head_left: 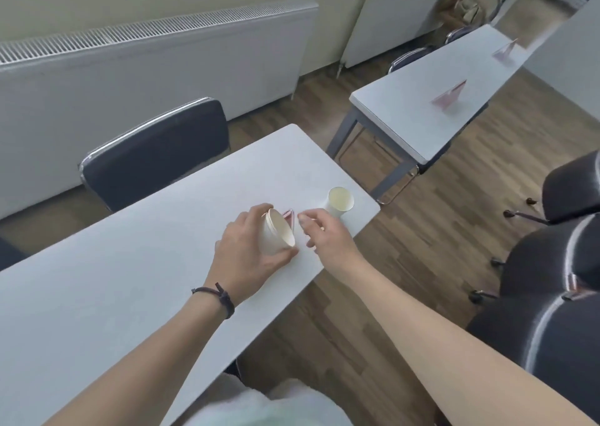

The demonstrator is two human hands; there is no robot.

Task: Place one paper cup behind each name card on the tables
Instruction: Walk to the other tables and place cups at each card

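My left hand (246, 250) grips a tilted white paper cup (277, 234), its mouth turned to the right, just above the near white table (130, 263). A pink name card (290, 215) peeks out right behind the cup, mostly hidden. My right hand (324, 230) hovers beside it, fingers loosely apart and holding nothing. A second paper cup (339, 202) stands upright near the table's far right corner. On the far table (422, 101) stand two more pink name cards, one nearer (449, 98) and one farther (505, 52).
A dark chair (156, 152) is tucked in at the near table's far side, below a long radiator (146, 68). Stacked dark chairs (552, 279) stand on the wood floor at the right. More chairs sit behind the far table.
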